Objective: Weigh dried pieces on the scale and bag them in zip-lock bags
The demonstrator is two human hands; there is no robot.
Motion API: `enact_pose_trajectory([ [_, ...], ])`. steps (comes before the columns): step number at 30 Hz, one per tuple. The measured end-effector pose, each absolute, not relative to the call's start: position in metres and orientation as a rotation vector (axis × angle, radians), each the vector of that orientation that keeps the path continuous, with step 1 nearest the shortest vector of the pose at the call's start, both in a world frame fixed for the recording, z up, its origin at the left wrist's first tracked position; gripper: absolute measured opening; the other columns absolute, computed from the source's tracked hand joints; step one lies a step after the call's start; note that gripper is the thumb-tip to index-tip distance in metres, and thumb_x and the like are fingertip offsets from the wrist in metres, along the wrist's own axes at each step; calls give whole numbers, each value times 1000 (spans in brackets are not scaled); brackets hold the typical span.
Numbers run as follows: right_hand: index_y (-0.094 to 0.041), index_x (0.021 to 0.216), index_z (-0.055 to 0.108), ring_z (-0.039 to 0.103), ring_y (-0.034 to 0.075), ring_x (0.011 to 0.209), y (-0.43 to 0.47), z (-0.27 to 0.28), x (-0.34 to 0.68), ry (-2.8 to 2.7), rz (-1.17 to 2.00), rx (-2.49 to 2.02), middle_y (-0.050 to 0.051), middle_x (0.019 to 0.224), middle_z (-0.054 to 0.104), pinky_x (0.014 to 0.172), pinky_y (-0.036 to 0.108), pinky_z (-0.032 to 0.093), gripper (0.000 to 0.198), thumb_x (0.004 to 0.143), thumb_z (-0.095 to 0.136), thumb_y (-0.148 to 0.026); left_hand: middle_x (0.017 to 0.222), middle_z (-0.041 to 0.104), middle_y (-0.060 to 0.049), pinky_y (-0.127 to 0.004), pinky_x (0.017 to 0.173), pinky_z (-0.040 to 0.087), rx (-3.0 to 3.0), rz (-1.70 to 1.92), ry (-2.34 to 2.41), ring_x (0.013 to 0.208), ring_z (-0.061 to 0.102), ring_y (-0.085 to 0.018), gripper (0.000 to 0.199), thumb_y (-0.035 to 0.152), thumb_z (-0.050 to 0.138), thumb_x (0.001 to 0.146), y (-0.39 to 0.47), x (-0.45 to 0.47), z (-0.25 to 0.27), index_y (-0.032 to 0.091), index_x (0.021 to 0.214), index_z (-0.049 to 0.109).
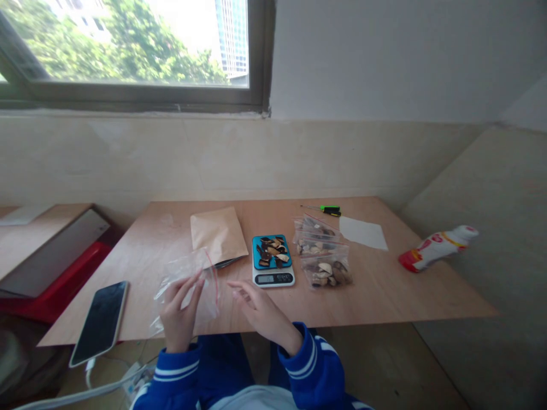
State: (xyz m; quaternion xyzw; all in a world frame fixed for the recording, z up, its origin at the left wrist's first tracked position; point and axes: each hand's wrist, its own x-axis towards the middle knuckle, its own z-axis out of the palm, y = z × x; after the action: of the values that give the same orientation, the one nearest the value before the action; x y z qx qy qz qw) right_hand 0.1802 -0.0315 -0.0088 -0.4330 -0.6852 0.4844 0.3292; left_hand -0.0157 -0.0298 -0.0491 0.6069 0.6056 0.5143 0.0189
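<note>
My left hand is at the front left of the table, its thumb and fingers pinched on a clear plastic zip bag with a red strip along its mouth. More clear plastic lies under and behind that hand. My right hand hovers to the right of the bag, fingers stretched and a little apart, with nothing in them. Just beyond it stands a small kitchen scale with a blue top. Dark and pale dried mushroom pieces lie on the scale; its display is too small to read.
Several zip bags of mushroom pieces lie right of the scale. A brown paper pouch is at the back left. Around them are a phone with a cable, screwdrivers, white paper and a tipped-looking bottle.
</note>
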Motion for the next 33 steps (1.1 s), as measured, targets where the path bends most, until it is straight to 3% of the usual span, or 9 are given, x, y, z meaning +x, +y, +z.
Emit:
enact_pose_trajectory([
  [3,-19,121,49,63,17,94,-23,-24,168,-1530,1172,-1261,10,115,62,81,31,52,34,90,50,-34,94,64,-3,-32,79,49,1922,1627,1594,86,60,-18,28,28,61,84,-30,16,-42,25,111,68],
  [7,-18,90,55,62,17,73,-7,-50,179,-1433,1158,-1380,5,83,65,69,31,52,19,87,52,-37,89,63,-2,-31,76,50,1819,1713,1557,82,59,-16,25,27,61,84,-24,40,-42,26,108,70],
  [10,-17,84,54,63,18,71,3,-60,205,-1393,1188,-1411,5,78,64,68,32,53,28,87,51,-45,87,63,-2,-30,74,49,1697,1883,1660,76,58,-15,21,28,61,85,-13,44,-37,24,102,71],
  [14,-17,101,56,61,20,101,12,-64,239,-1530,1097,-1330,10,105,63,88,35,50,38,92,40,-50,89,64,-3,-29,74,49,1648,1869,1680,79,58,-15,23,33,59,86,3,44,-24,21,101,71],
  [17,-17,125,47,42,25,129,22,-73,253,-1686,737,-1469,16,133,48,107,45,36,43,91,45,-43,89,64,-3,-27,70,47,1649,1792,1655,76,56,-14,26,36,59,85,9,49,-20,21,104,71],
  [22,-11,140,33,25,31,139,45,-96,262,-1880,432,-1720,19,149,30,112,52,25,60,88,51,-34,90,65,-3,-26,67,46,1556,1654,1658,78,58,-15,32,42,57,85,7,55,-25,21,105,71],
  [26,-9,139,37,36,30,131,56,-104,263,-1920,356,-1751,19,144,40,107,49,33,57,88,50,-30,98,69,-5,-28,74,47,1433,1660,1645,87,61,-17,33,42,58,84,5,54,-34,20,105,70],
  [29,-12,132,48,49,29,115,59,-109,265,-1890,271,-1721,16,129,55,98,48,40,46,88,49,-26,103,70,-6,-30,81,47,1316,1671,1622,93,61,-19,34,43,58,84,5,54,-39,19,105,70],
  [33,-15,120,57,53,27,102,62,-116,267,-1849,195,-1623,13,112,63,91,45,44,36,86,49,-21,107,70,-6,-32,89,46,1224,1658,1591,101,61,-20,35,44,59,83,6,56,-42,19,105,69],
])
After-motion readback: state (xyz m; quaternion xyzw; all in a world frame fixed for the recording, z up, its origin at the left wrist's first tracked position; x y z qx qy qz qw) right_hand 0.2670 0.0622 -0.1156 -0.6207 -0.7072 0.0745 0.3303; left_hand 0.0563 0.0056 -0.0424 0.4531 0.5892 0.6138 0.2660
